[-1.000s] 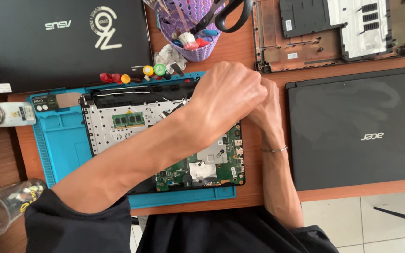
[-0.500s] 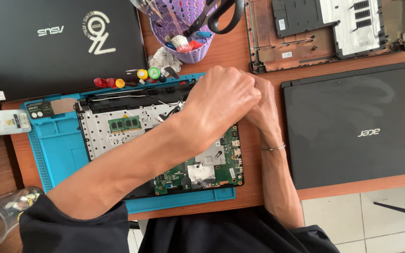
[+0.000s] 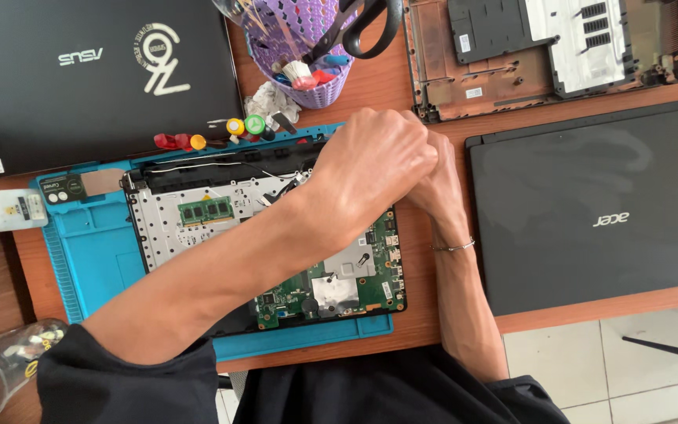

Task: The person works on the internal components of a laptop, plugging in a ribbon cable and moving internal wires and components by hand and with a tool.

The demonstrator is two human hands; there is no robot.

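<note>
**Both hands bunched at the right edge of an opened laptop**

Wooden table [image 3: 402, 86] fills the head view, with pale floor tiles showing past its near edge. On a blue work mat [image 3: 92, 251] toward the table's left lies the opened laptop chassis [image 3: 198, 216], its green circuit board [image 3: 331, 290] bare at the near right corner of the mat. The left hand [image 3: 370, 169] reaches across the chassis, fingers curled into a tight fist over the chassis's far right corner. The right hand [image 3: 437, 188] sits just beside it, touching it, also curled; what either grips is hidden under the knuckles, so I cannot tell if a tool or part is held. Compared with a second ago, both hands have stayed on the same spot, only the view has shifted a little, which suggests steady work on one point rather than a move to a new one.

Around them: a closed black laptop [image 3: 80, 71] at the far left corner, another closed black laptop [image 3: 598, 204] along the right edge, a stripped bottom case [image 3: 543, 55] at the far right, a purple basket [image 3: 300, 47] with scissors [image 3: 359, 27], coloured screwdriver handles [image 3: 213, 133] by the mat's far edge
</note>
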